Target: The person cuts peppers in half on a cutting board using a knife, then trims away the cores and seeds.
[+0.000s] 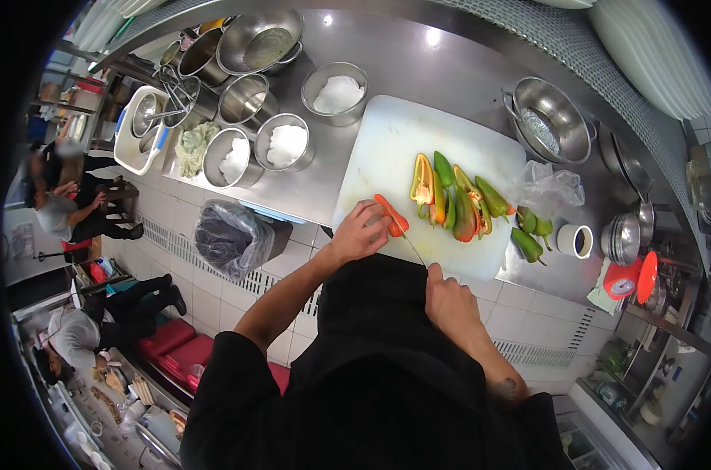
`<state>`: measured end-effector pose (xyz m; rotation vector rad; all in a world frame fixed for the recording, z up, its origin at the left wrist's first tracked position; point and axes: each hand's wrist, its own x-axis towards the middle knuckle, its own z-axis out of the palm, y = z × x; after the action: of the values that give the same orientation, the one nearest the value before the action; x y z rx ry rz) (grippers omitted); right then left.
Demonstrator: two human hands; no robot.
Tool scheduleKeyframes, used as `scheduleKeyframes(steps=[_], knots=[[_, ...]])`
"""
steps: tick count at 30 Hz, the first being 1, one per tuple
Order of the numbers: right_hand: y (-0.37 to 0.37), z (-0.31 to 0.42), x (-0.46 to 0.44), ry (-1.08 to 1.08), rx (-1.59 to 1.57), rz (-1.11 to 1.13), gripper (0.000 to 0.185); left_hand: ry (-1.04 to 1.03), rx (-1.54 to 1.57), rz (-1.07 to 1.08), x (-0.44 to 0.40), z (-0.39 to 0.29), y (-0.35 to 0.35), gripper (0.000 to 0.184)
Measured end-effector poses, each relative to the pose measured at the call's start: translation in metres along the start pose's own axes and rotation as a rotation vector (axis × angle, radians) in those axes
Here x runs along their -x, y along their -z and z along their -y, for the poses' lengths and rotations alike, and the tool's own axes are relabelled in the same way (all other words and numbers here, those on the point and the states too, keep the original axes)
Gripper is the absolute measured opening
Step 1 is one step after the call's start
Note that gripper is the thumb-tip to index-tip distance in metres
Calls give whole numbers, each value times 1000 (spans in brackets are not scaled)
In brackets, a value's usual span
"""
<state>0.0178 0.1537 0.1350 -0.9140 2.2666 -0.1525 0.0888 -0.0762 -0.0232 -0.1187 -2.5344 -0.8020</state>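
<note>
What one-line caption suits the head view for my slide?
Left hand holds a red pepper and right hand a knife over the white cutting board, beside more peppers.

bag-lined bin (277, 237), left | red scale (622, 280) near stacked steel bowls (622, 240) | white plates (655, 63), upper right

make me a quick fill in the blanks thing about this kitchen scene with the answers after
1. The left hand holds a red pepper piece over the white cutting ____.
2. The right hand grips the handle of a ____.
3. The kitchen scale at the right is coloured ____.
4. The number of metal pots holding something white is ____.

Missing words: board; knife; red; three
</note>
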Motion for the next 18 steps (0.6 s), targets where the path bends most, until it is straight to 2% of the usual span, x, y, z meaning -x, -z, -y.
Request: scheduleKeyframes(steps=[10, 12, 18], knots=[[-3, 9, -14, -4, -35, 63, 18, -2, 14, -5, -1, 3, -1, 40], [-7, 10, -18, -1, -80, 39, 13, 1, 17, 13, 1, 3, -1, 40], [-3, 17, -29, 30, -86, 19, 14, 4, 59, 4, 0, 4, -2, 41]])
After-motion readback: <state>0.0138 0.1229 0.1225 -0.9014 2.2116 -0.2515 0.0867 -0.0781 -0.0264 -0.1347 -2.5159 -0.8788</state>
